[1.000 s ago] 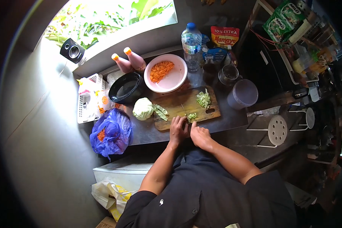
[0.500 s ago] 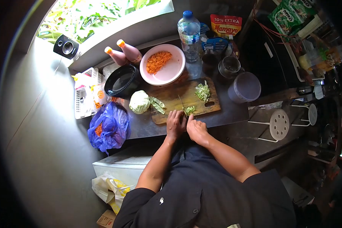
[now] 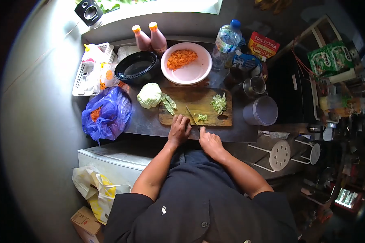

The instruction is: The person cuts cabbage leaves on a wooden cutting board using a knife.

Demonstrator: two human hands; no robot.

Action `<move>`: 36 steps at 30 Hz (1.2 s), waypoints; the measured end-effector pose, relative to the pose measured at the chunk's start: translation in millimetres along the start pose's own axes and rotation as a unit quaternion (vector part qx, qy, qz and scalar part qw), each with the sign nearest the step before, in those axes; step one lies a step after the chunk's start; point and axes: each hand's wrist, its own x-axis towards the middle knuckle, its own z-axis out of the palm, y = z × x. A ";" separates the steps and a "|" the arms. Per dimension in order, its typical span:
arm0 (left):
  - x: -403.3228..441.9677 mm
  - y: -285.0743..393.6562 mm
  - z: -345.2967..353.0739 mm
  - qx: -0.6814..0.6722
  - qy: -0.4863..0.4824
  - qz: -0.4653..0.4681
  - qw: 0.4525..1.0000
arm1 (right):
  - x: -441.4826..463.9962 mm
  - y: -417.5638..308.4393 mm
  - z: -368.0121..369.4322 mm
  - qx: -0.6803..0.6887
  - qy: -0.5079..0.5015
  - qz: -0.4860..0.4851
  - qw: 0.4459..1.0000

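My right hand [image 3: 210, 142] is closed round the handle of a knife [image 3: 192, 114], whose blade lies across the front of the wooden cutting board [image 3: 182, 94]. To its left my left hand [image 3: 179, 129] rests at the board's front edge with its fingers curled; what lies under them is hidden. Right of the blade is a small heap of chopped cabbage [image 3: 202, 117]. A larger pile of shredded cabbage [image 3: 218, 103] sits at the board's right end. Cut cabbage leaves [image 3: 168, 104] lie at the left end, beside a pale cabbage head [image 3: 149, 96].
Behind the board stand a pink bowl [image 3: 198, 72] with shredded carrot, a black basin [image 3: 137, 67], two sauce bottles [image 3: 158, 39] and a water bottle [image 3: 227, 42]. A blue plastic bag [image 3: 113, 109] is at left, a lidded tub [image 3: 260, 111] at right, near the table's edge.
The whole view has shifted as my head moved. My hands have drawn a little apart, and more of the knife blade shows between them.
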 end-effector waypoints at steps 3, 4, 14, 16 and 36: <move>1.6 1.7 -5.4 0.003 -0.006 0.007 1.000 | -3.1 11.6 -7.2 -0.021 0.006 0.009 1.000; 2.8 3.7 -7.8 0.000 -0.007 0.006 1.000 | -4.5 16.8 -10.0 -0.030 0.018 0.018 0.999; 3.7 -1.5 -21.2 -0.044 -0.028 0.008 0.999 | -6.4 57.6 -33.8 -0.036 -0.003 0.034 0.999; 7.0 -4.0 -19.7 -0.077 -0.025 -0.019 0.997 | -4.6 62.4 -38.6 -0.063 -0.002 0.053 0.997; 34.7 -25.7 -39.1 0.050 0.110 -0.180 0.976 | 0.3 38.2 -52.6 0.054 0.070 0.068 0.994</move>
